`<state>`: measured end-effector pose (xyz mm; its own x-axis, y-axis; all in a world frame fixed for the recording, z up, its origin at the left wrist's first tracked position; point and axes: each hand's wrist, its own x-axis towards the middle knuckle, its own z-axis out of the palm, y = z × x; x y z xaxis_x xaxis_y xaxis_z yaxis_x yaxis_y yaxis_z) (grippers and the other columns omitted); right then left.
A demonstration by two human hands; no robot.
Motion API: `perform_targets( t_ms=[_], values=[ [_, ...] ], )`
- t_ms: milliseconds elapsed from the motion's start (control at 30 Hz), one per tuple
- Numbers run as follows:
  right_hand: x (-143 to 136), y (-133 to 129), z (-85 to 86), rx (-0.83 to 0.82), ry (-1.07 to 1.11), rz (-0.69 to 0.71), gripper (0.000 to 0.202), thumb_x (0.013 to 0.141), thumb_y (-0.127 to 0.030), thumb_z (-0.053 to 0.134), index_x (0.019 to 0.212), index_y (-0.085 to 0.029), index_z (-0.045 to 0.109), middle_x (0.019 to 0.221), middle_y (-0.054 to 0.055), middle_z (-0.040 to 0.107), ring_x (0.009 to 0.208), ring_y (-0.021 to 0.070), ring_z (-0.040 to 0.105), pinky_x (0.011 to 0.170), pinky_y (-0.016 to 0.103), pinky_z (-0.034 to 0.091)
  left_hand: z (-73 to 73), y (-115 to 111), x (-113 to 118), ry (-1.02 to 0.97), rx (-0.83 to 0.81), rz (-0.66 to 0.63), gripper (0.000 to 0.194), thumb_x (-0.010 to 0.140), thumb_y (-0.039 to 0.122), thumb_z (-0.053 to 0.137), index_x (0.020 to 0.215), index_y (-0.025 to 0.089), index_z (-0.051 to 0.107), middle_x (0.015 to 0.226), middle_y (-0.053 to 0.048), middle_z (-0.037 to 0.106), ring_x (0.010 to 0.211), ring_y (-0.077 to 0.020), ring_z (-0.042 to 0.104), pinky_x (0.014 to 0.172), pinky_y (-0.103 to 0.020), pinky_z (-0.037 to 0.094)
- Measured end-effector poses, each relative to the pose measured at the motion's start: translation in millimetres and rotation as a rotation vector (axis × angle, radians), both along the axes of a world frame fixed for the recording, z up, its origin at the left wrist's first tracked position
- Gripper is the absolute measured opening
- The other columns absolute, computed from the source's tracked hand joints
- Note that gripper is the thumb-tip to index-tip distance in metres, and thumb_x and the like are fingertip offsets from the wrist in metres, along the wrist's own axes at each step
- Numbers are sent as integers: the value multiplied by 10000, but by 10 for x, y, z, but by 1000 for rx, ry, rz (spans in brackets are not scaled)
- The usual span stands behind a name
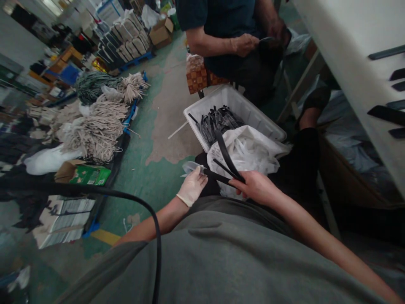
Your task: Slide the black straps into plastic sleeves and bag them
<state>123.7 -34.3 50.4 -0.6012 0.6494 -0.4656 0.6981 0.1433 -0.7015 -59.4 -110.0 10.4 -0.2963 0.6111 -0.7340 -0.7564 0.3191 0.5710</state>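
Note:
My left hand (193, 185), in a pale glove, pinches a clear plastic sleeve (190, 166) against one end of a black strap (225, 153). My right hand (257, 188) is bare and closed around that strap, which doubles back in a loop above the fingers. Just beyond the hands lies an open white plastic bag (249, 143) full of clear, thin pieces. Behind it, a white crate (265, 119) holds many black strips (217, 120), some seemingly in clear plastic.
Across from me a seated person (221, 46) handles something dark. At right, a white table (354, 46) carries several black strips. Pallets with beige bundles (95, 131) stand on the green floor to the left. A black cable (126, 194) curves across the near left.

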Motion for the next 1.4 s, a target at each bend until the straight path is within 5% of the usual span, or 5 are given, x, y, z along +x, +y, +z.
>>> perform_targets(
  t_ms=[500, 700, 867, 1200, 1400],
  values=[
    [45, -1, 12, 67, -45, -60, 299, 947, -378, 482, 777, -190, 642, 622, 14, 694, 559, 150, 650, 551, 246, 396, -94, 34, 225, -126, 5, -304, 276, 739, 376, 786, 900, 177, 682, 907, -60, 695, 893, -174, 651, 892, -306, 471],
    [162, -9, 36, -8, -51, -74, 296, 934, -394, 502, 771, -192, 646, 661, 7, 708, 599, 149, 667, 562, 233, 411, -10, 127, 94, -37, -5, -144, 127, 817, 294, 716, 863, 182, 677, 884, -25, 695, 835, -119, 643, 909, -263, 465],
    [83, 4, -29, 66, -20, -91, 300, 945, -384, 481, 798, -183, 648, 660, 18, 706, 573, 145, 653, 568, 240, 409, -22, 128, 263, -115, -63, -358, 185, 826, 343, 705, 871, 164, 683, 899, -74, 707, 887, -168, 663, 914, -304, 481],
    [355, -59, -31, 7, -19, -148, 312, 919, -395, 518, 721, -186, 639, 601, 20, 684, 495, 137, 614, 527, 242, 398, -2, 183, 169, -77, -62, -311, 140, 838, 297, 698, 862, 164, 665, 868, -55, 702, 844, -152, 667, 878, -287, 481],
    [295, -3, -234, -18, 299, -331, 376, 933, -432, 454, 965, -154, 706, 719, 26, 710, 468, 111, 560, 514, 237, 431, 104, 169, 326, -139, -36, -414, 176, 873, 324, 651, 898, 151, 674, 885, -78, 702, 893, -183, 678, 900, -309, 473]
  ],
)
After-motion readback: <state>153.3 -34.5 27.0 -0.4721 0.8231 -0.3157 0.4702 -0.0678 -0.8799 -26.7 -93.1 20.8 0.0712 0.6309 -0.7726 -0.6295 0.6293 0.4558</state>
